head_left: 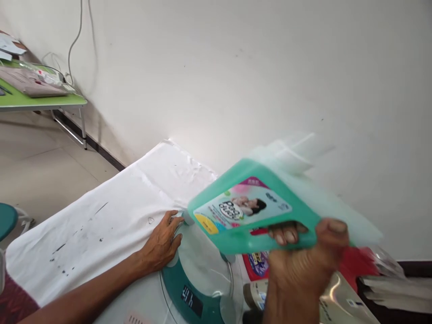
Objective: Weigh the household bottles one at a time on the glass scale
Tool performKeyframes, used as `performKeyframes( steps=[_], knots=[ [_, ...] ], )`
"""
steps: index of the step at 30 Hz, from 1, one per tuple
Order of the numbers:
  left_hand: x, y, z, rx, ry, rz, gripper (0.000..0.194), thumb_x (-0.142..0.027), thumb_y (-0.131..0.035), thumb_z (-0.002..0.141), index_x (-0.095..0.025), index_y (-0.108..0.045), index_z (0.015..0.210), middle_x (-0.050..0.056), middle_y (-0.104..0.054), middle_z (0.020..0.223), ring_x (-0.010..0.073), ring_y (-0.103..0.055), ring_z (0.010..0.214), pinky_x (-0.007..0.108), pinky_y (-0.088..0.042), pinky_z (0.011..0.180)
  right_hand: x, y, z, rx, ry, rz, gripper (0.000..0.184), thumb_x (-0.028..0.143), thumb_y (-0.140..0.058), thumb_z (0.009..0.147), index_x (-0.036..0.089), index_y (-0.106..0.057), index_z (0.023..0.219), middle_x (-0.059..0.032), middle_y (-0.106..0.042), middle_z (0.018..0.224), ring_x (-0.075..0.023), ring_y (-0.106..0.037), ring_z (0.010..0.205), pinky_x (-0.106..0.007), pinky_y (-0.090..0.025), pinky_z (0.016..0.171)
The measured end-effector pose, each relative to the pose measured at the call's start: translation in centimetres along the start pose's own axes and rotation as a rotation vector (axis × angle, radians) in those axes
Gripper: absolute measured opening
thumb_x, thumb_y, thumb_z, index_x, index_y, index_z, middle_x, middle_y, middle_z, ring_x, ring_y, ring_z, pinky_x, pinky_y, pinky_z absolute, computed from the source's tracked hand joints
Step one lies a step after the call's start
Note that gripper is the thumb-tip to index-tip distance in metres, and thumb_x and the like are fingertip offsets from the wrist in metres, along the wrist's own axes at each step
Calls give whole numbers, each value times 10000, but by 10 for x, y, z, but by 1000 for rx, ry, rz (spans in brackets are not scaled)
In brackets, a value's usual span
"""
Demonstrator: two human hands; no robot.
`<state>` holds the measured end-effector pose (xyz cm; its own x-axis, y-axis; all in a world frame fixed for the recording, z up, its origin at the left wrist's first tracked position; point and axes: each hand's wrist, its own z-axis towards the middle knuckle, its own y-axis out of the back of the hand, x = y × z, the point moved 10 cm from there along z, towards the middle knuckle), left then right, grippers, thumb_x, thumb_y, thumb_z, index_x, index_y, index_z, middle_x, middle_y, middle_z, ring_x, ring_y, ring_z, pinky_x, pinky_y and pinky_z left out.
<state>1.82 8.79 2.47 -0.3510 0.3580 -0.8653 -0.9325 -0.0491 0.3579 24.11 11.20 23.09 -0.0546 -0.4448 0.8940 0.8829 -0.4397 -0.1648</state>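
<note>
My right hand [305, 254] is wrapped round the handle of a laundry detergent bottle [216, 243]. Green liquid shows through its clear body, and a picture label faces me. The bottle is tilted, its base to the lower left over the scale and its pale cap [293, 155] to the upper right, blurred. Below it lies a round glass scale [199, 265] with teal bands and a dark digital display [191, 301]. At the scale's left edge rests my left hand [164, 243], fingers loosely stretched and apart, holding nothing. Whether the bottle's base touches the scale cannot be told.
A white stained cloth [124, 211] covers the table. Beside the scale, partly hidden by my right arm, are a red and purple package [255, 265] and a gold package [344, 301]. A wall stands behind; a green table [43, 101] and a teal stool [7, 220] are left.
</note>
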Motion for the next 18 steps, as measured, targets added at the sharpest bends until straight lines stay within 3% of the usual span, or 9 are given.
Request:
performKeyframes(
  steps=[4, 10, 14, 18],
  knots=[
    [0, -1, 0, 4, 10, -27, 461, -143, -512, 961, -262, -556, 1404, 148, -519, 1440, 314, -612, 1289, 526, -561, 1087, -45, -64, 43, 21, -59, 22, 578, 700, -743, 737, 264, -384, 614, 91, -327, 499, -75, -325, 415, -256, -291, 383],
    [4, -6, -2, 12, 31, -3, 577, -89, -505, 939, -273, -481, 1485, 168, -478, 1517, 336, -537, 1415, 542, -537, 1139, -128, -148, 77, 3, -76, -24, 582, 647, -791, 743, 281, -369, 579, 101, -320, 447, -88, -318, 409, -276, -282, 384],
    [9, -12, -4, 15, 1, 27, 672, -104, -513, 949, -326, -346, 1561, 166, -409, 1595, 337, -481, 1481, 559, -523, 1167, -164, -174, 92, -70, -77, -49, 529, 652, -795, 734, 288, -430, 614, 97, -347, 468, -116, -350, 438, -302, -339, 403],
    [14, -15, -5, 13, 1, 31, 640, -146, -489, 977, -332, -341, 1571, 165, -413, 1595, 339, -541, 1421, 559, -548, 1134, -176, -181, 104, -118, -41, -160, 472, 709, -653, 834, 262, -532, 744, 41, -472, 552, -196, -545, 586, -341, -482, 508]
  ],
)
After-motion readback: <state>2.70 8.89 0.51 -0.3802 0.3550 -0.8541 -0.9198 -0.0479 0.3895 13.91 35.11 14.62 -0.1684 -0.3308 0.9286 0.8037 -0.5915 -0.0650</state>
